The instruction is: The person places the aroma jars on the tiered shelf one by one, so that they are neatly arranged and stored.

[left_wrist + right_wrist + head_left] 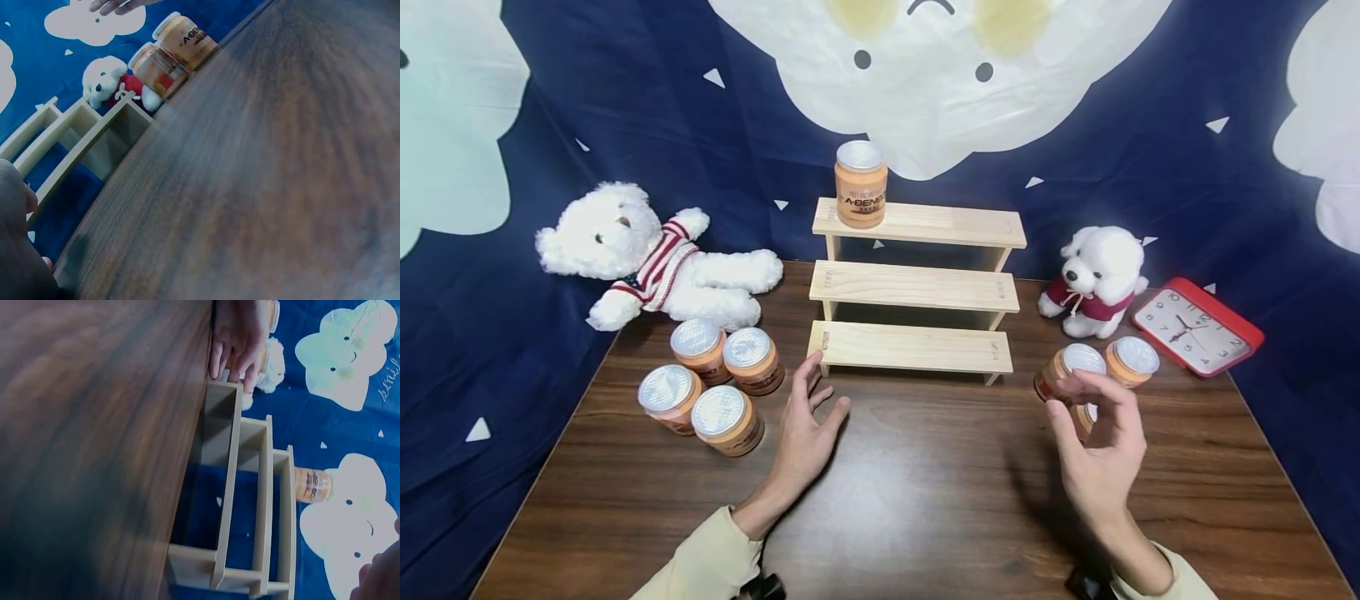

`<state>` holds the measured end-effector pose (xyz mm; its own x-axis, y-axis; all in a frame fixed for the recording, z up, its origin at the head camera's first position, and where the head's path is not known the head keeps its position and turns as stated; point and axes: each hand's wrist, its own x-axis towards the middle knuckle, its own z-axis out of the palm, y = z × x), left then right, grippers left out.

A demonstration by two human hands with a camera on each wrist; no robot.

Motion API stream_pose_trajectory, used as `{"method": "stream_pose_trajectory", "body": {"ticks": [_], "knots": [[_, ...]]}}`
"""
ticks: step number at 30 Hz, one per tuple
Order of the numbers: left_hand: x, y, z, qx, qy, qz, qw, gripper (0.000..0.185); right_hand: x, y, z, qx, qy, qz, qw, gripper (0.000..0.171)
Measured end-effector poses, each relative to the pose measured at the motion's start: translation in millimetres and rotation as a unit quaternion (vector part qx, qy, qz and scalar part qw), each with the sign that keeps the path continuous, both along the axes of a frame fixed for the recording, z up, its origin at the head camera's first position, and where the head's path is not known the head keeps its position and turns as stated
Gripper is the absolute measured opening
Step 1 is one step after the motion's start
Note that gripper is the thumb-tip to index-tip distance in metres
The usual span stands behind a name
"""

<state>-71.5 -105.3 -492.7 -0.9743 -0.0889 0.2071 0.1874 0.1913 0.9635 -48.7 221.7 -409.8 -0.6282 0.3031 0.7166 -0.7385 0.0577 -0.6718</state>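
Observation:
My left hand (803, 433) rests low by the tabletop with its fingers loosely bent, its fingertips near the left end of the bottom step of a three-step wooden stand (917, 346). It holds nothing. Over the right side of the table is my right hand (1101, 462), thumb and fingers apart, with nothing between them. In the head view it partly covers a group of three orange jars with silvery lids, including a rear jar (1133, 360); whether it touches one is unclear. Another orange jar (861, 187) stands upright on the left of the top step.
Several similar jars (727, 421) stand together left of my left hand. Behind them lies a white teddy bear (658, 258). A white plush dog (1097, 279) sits right of the stand, beside a red clock (1198, 327). A dark blue patterned curtain (715, 150) hangs behind the table.

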Motion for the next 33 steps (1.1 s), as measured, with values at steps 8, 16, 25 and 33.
{"method": "stream_pose_trajectory", "body": {"ticks": [8,16,25,33], "knots": [[0.2,0,-0.8,0.0,0.006,0.002,1.0,0.077,12.1,19,-1.5,-0.039,0.011,-0.003,0.999,0.04],[0.8,0,-0.8,-0.001,0.007,0.001,1.0,0.077,23.8,34,1.4,-0.013,-0.009,-0.069,0.997,0.041],[0.6,0,-0.4,-0.001,0.008,0.002,1.0,0.077,28.7,54,-6.8,0.103,-0.075,-0.168,0.977,0.045],[0.7,0,0.2,-0.002,0.003,0.001,1.0,0.078,29.4,63,-10.2,0.177,-0.134,-0.218,0.95,0.036]]}}
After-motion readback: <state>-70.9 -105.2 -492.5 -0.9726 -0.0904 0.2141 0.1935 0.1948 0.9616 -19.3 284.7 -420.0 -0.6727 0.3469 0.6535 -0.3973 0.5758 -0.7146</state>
